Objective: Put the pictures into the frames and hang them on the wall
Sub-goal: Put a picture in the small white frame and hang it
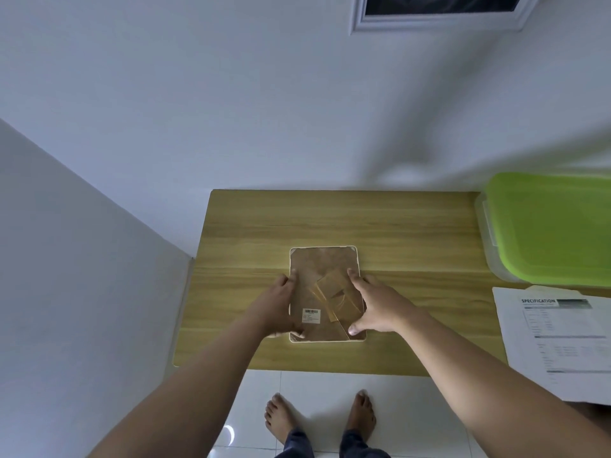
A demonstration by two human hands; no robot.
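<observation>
Head view: left hand [281, 304] fingers curled round the picture frame [322, 259] at its left edge; right hand [377, 307] fingers lay spread, pressing its right side. A green-lidded box [555, 226] and printed sheet [558, 342] sat well apart, rightward. The frame lay back-up on the table [396, 223], long axis pointing away from the person.

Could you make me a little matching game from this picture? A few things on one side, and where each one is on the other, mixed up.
Things:
1. picture frame
2. green-lidded box
3. printed sheet
4. barcode label

Places:
A. far right end of the table
B. stuck on the frame's brown back
C. face down mid-table, left hand and right hand on it
D. near right corner of the table

Pairs: 1-C, 2-A, 3-D, 4-B
</observation>
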